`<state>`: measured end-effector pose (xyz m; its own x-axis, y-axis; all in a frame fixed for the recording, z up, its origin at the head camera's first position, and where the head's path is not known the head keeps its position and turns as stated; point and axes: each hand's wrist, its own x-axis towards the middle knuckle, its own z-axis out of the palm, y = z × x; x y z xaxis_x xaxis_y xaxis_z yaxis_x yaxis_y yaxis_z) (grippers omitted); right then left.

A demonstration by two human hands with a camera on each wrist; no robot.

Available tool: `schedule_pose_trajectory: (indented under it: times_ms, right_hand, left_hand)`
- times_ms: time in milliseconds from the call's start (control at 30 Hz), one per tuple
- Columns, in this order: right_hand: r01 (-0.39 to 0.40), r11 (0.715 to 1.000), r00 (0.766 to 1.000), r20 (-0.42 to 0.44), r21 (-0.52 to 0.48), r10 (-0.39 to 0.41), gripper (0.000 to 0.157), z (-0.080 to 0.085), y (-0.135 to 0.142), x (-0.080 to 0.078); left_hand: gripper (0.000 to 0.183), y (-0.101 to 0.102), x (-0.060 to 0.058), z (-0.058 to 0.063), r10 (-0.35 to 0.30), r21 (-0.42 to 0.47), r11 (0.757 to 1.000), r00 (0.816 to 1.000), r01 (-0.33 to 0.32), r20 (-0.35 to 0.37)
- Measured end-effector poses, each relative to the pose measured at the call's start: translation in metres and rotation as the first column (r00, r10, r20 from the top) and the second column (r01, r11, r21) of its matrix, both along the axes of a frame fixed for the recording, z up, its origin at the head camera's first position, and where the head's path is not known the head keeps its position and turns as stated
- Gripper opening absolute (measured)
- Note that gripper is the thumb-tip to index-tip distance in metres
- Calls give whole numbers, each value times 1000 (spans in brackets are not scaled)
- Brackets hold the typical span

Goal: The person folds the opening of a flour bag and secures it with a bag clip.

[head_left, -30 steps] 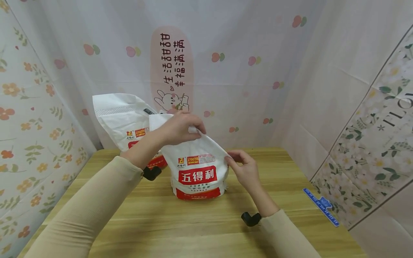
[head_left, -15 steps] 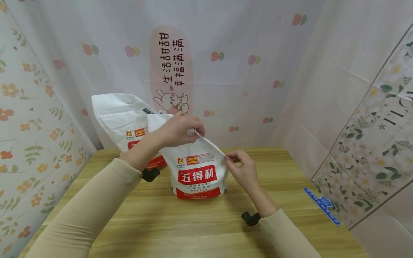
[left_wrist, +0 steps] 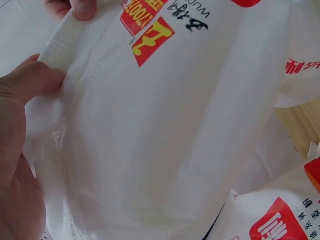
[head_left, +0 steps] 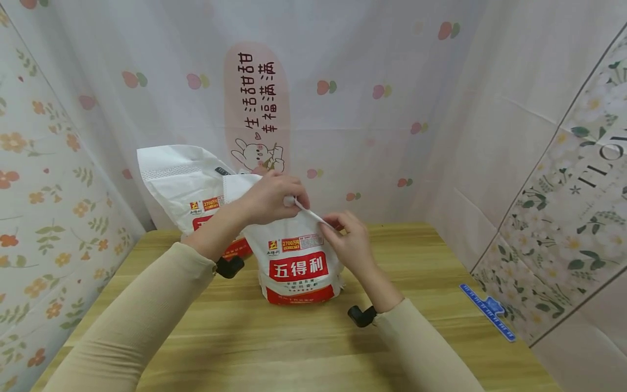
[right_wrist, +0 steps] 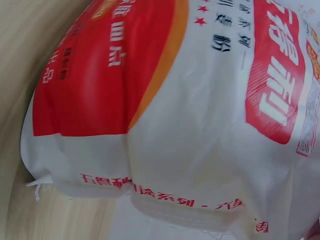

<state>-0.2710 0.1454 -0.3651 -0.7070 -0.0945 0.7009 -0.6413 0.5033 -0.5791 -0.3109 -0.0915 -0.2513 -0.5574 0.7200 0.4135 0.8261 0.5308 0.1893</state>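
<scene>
A white flour bag with red labels stands upright on the table. In the head view my left hand grips its top edge near the middle. Just to the right, my right hand pinches the same edge, which is narrowly folded between the two hands. The left wrist view has the bag's white upper part, with the left thumb and fingers on its rim. Mostly the bag's lower side fills the right wrist view, where the right hand is nearly out of frame.
Behind and to the left stands a second white flour bag, its top leaning left, partly covered by the left arm. A blue ruler-like strip lies at the right of the wooden table. Printed curtains surround the table.
My right hand has moved left and slightly up along the bag's top edge, closer to the left hand. The edge between them now looks folded. The left hand has barely moved.
</scene>
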Motion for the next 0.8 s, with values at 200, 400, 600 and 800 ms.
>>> schedule_pose_trajectory:
  times_ms: [200,400,600,800]
  right_hand:
    - [14,1000,999,-28,-7,-14,8,0,-3,-1]
    - [-8,1000,997,-75,1,8,3,-3,-2,-1]
    - [10,996,995,-99,89,-1,9,-7,3,2]
    - [73,988,996,-54,138,-66,18,-18,23,4]
  left_hand:
    - [22,-1,0,0,-14,-23,1000,1000,14,-22]
    - [17,0,0,-3,-28,-17,999,1000,28,-6]
    - [15,-2,0,-3,-22,-32,999,1000,22,-5]
    - [23,-7,2,4,-5,-60,998,1000,5,2]
